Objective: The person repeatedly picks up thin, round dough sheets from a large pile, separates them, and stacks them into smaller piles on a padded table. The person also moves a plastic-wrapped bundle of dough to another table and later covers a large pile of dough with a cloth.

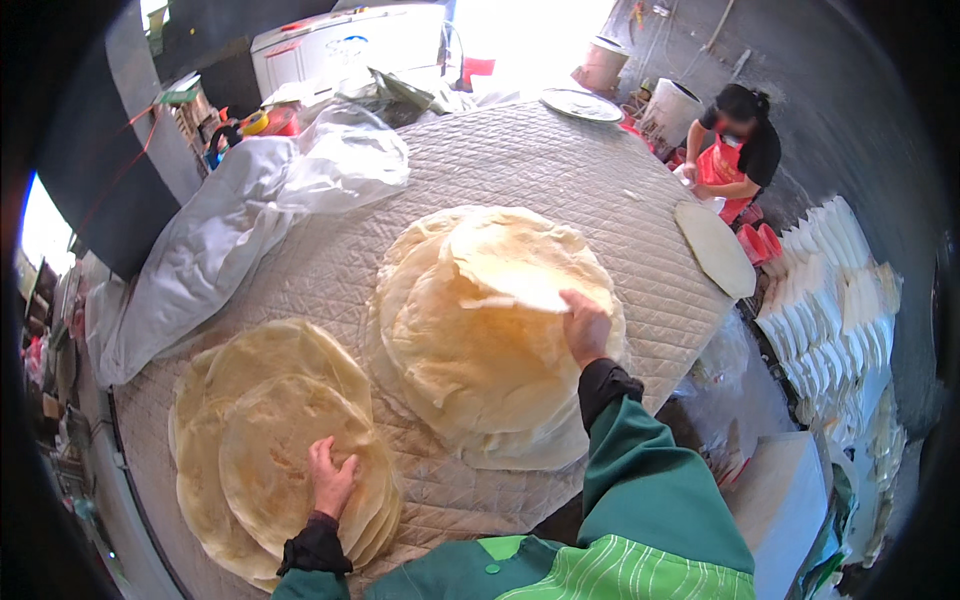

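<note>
A wide pile of thin round flatbreads lies in the middle of the quilted table cover. My right hand pinches the edge of the top flatbread at the pile's right side, and part of that sheet is lifted and folded over. A second pile of thin flatbreads lies nearer me on the left, its sheets overlapping unevenly. Over a smaller round sheet on that pile is my left hand, fingers apart and curved. Whether its fingertips touch the sheet cannot be told.
Crumpled translucent plastic sheeting covers the table's left edge. A round tray sits at the far edge, an oval pale board at the right. Beyond, a person in a red apron works beside stacked white packs. A white chest freezer stands behind.
</note>
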